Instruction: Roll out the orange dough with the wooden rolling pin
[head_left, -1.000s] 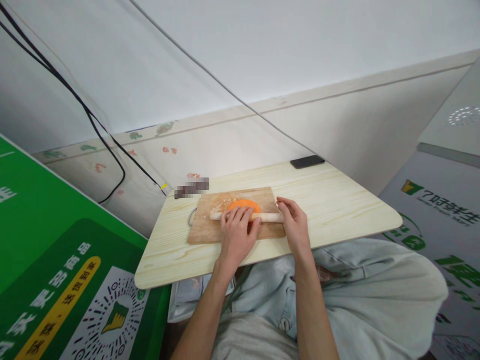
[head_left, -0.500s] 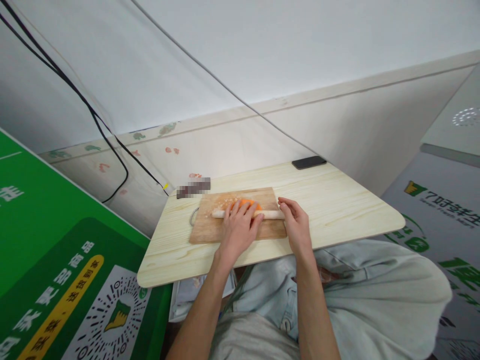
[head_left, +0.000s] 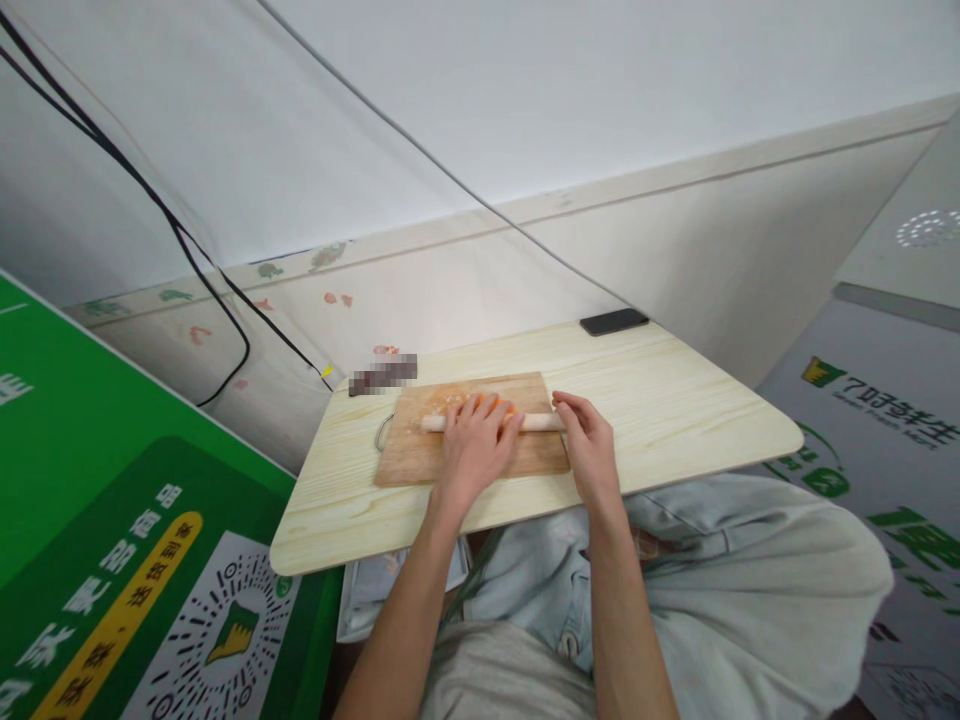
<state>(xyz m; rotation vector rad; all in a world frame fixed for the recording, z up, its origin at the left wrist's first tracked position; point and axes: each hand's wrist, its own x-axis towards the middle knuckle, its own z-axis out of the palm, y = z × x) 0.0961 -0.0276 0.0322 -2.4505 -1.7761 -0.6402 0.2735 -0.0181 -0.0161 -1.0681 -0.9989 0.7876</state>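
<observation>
While a pale wall (head_left: 637, 90) fills the far side, a green panel (head_left: 90, 440) with white print stands at the left. Between panel and wall juts a light wood-grain table (head_left: 675, 410), and near its middle, towards the left, lies a wooden cutting board (head_left: 412, 460), a metal handle (head_left: 382, 432) at its left edge. Across the board runs a pale rolling pin (head_left: 540, 423), left to right. The left hand (head_left: 480, 440) lies unclenched over its middle, fingers stretched towards the far side. The right hand (head_left: 589, 435) is half curled at its right end; I cannot tell whether it grasps the tip. At the table's far left sits a pixelated dark object (head_left: 384, 375); at the far right, a black phone (head_left: 615, 322). Smallest, an orange piece (head_left: 511, 407) shows at the left hand's fingertips, on the board's far half, mostly covered.
</observation>
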